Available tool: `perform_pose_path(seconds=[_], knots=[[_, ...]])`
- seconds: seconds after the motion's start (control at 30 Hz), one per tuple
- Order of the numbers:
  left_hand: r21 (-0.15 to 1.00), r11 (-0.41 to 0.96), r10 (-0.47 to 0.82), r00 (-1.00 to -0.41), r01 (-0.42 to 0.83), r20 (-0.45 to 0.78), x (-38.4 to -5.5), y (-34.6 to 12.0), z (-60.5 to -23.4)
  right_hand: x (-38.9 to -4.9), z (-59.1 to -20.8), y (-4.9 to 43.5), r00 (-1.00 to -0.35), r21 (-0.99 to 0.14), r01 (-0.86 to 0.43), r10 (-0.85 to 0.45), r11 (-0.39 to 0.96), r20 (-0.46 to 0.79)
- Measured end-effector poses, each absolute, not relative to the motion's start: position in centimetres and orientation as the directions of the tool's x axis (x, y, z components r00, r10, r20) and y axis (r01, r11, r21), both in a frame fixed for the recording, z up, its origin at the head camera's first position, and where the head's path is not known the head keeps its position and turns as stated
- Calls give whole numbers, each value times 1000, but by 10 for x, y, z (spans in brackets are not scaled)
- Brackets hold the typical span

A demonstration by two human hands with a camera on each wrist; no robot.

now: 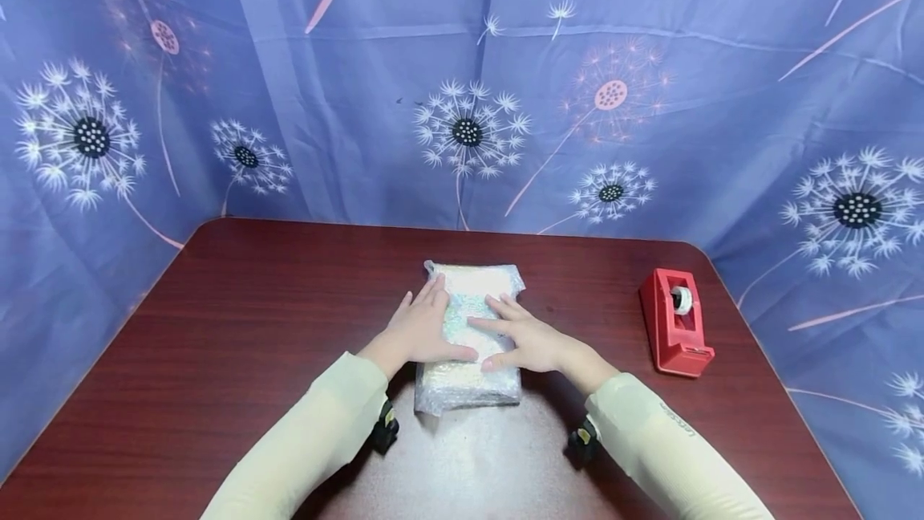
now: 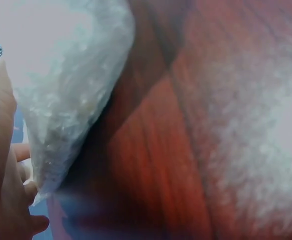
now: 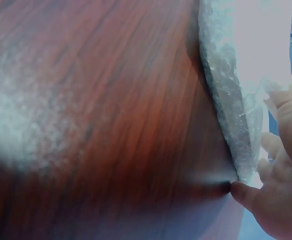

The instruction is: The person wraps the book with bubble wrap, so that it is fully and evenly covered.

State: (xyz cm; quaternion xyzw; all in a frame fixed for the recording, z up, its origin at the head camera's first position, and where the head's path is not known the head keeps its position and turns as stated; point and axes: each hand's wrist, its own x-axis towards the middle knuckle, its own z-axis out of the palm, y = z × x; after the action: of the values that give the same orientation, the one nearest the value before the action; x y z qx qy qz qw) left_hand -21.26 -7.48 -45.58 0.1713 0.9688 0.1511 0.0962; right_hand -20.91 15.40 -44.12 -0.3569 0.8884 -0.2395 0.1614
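Note:
A flat rectangular package in bubble wrap (image 1: pixel 469 382) lies on the table in front of me, its longer side pointing away. My left hand (image 1: pixel 422 331) rests on its left side with the fingers straight and the thumb stretched inward. From the other side my right hand (image 1: pixel 530 341) lies over its right half, fingers spread. The two thumbs point towards each other across the middle. Clear wrap sticks out past the package's corners. In the left wrist view the bubble wrap (image 2: pixel 70 100) shows close up beside the hand; the right wrist view shows the wrap's edge (image 3: pixel 231 100) near my fingers.
A red tape dispenser (image 1: pixel 674 323) with a small roll of tape (image 1: pixel 682 301) stands on the right of the dark red wooden table (image 1: pixel 289 295). Behind the table hangs a blue curtain (image 1: pixel 375 103) printed with dandelions.

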Motion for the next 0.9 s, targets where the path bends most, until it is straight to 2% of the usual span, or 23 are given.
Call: perform_pose_path(seconds=[0.23,0.5,0.9], knots=[[329,881,417,-888,341,-196,-207,-81,-443,-210,-445,154,-691,-539,-560,-714,630,-116],[372,841,511,-803,392,-308,-191,-85,-430,-210,-442,154,-694,-543,-556,-711,629,-112],[284,862,496,-813,420,-304,-186,-78,-436,-210,-444,156,-689,-584,-538,-716,609,-113]])
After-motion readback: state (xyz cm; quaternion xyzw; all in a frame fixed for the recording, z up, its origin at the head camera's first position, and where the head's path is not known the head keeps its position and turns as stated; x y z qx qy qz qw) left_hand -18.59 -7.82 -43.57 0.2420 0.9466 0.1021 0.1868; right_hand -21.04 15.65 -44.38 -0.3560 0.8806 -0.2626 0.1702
